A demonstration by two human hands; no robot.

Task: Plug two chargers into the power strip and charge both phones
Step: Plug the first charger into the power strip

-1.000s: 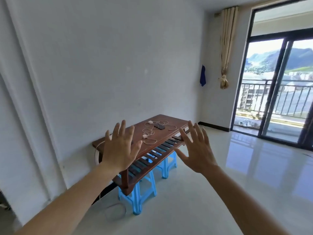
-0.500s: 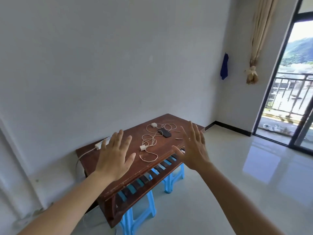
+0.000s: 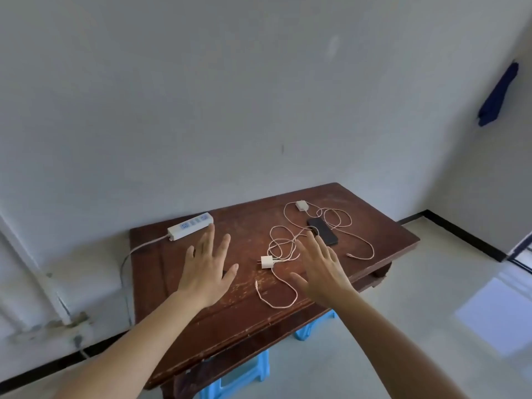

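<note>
Basically nothing is gripped yet: the left hand (image 3: pixel 205 272) and the right hand (image 3: pixel 322 269) both hover over the wooden table (image 3: pixel 178 318) with fingers spread flat, palms down, holding nothing. The step in hand looks like the first reach for a charger. Taking the power strip (image 3: pixel 191 226) as reference: it lies at the table's back corner by the wall, white, sockets up, its own lead running off the table edge toward the wall; the left hand's fingertips are just in front of it. The nearer charger (image 3: pixel 266 261), a white cube with its prongs pointing toward the strip's side, sits to the right of the strip and closer to the person, between the two hands. The second charger (image 3: pixel 300 205) is well to the right of the strip, near the back edge. One dark phone (image 3: pixel 322 231) lies face-up between that charger and the right hand; a second phone is not visible. The pale cables (image 3: pixel 283 246) are looped and crossed over each other and over the phone. Best move is probably to pinch the nearer charger by its body, lift it clear so the tangle does not drag the phone, and steady the strip with the left hand while seating the prongs.
</note>
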